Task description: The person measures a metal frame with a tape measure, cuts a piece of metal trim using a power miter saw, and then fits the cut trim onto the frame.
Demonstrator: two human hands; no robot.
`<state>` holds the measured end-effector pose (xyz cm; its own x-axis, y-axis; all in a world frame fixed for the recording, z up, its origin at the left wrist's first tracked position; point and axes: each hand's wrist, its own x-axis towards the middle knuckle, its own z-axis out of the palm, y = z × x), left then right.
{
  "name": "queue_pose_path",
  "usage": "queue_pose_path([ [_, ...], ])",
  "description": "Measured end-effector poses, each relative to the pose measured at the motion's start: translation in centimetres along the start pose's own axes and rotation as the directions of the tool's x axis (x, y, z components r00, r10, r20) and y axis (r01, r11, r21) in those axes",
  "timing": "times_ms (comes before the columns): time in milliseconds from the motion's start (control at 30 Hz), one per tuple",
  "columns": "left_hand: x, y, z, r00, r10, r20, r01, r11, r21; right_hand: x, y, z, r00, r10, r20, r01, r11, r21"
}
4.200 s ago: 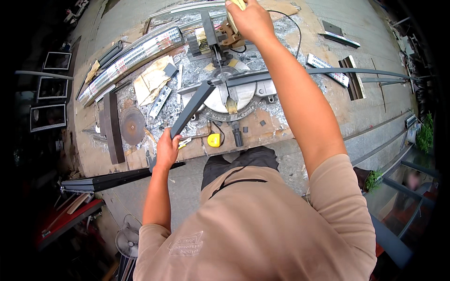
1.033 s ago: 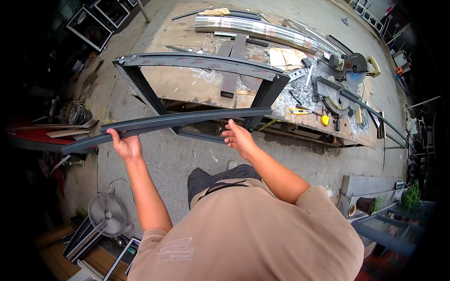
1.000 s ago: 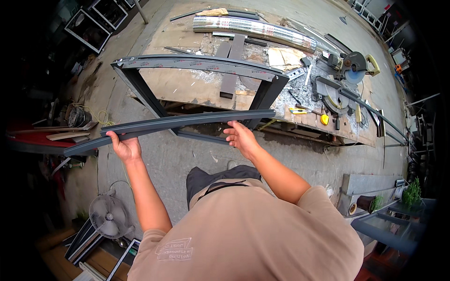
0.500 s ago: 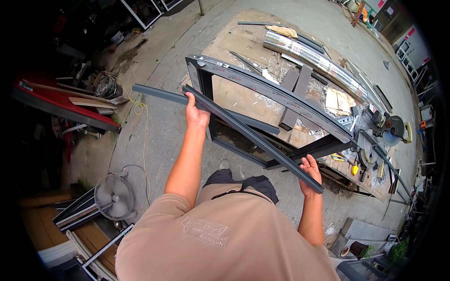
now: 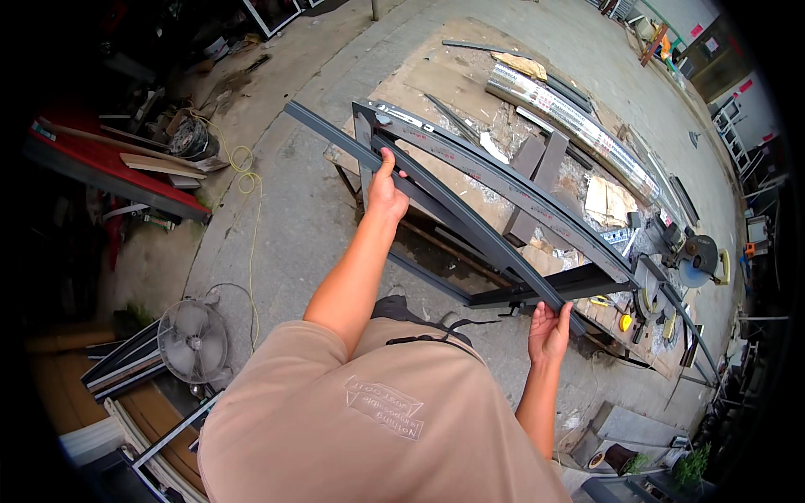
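My left hand (image 5: 388,197) is closed round long dark grey metal profiles (image 5: 470,220), its thumb on top. They slant from upper left to lower right in front of me, lying almost side by side. Near their lower right end my right hand (image 5: 549,331) holds them, fingers and thumb at the edges. Just beyond stands a dark grey rectangular frame (image 5: 503,180) with a film-covered top rail; the profiles hide part of its near side. I cannot tell whether they touch the frame.
Behind the frame is a low worktable (image 5: 411,80) with scraps, a foil-wrapped roll (image 5: 570,126) and brown bars (image 5: 537,176). A cut-off saw (image 5: 696,260) and yellow tape measure (image 5: 625,322) are at right. A fan (image 5: 193,342) stands left; a yellow cord (image 5: 255,277) crosses the floor.
The profiles have swung from crossing at an angle to nearly parallel. My left hand has moved right with them, and my right hand has settled round the lower end.
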<state>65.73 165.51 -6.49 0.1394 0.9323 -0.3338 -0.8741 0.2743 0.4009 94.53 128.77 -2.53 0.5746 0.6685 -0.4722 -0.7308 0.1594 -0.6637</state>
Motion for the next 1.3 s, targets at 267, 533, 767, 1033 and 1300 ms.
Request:
queue_pose_path([
  [267,1.4,0.6,3.1,0.999,0.003,0.032,-0.002,1.0,-0.015,5.6,-2.2,1.8,0.991,-0.13,0.029,0.131,0.991,-0.018],
  [533,3.4,3.7,0.1,0.995,-0.066,0.078,0.065,0.998,0.014,8.9,-2.6,5.2,0.997,-0.078,0.005,0.078,0.992,-0.1],
  [767,3.5,3.0,1.5,0.988,-0.116,0.098,0.108,0.991,0.085,8.8,-3.4,2.9,0.993,-0.079,0.092,0.086,0.994,-0.074],
  [1033,4.9,4.7,0.3,0.991,-0.087,0.099,0.074,0.989,0.127,8.8,-2.0,3.1,0.997,-0.02,0.069,0.028,0.992,-0.126],
  [1300,4.4,4.0,0.5,0.991,-0.113,0.067,0.107,0.99,0.092,9.2,-1.7,2.1,0.996,-0.031,0.078,0.045,0.982,-0.182],
])
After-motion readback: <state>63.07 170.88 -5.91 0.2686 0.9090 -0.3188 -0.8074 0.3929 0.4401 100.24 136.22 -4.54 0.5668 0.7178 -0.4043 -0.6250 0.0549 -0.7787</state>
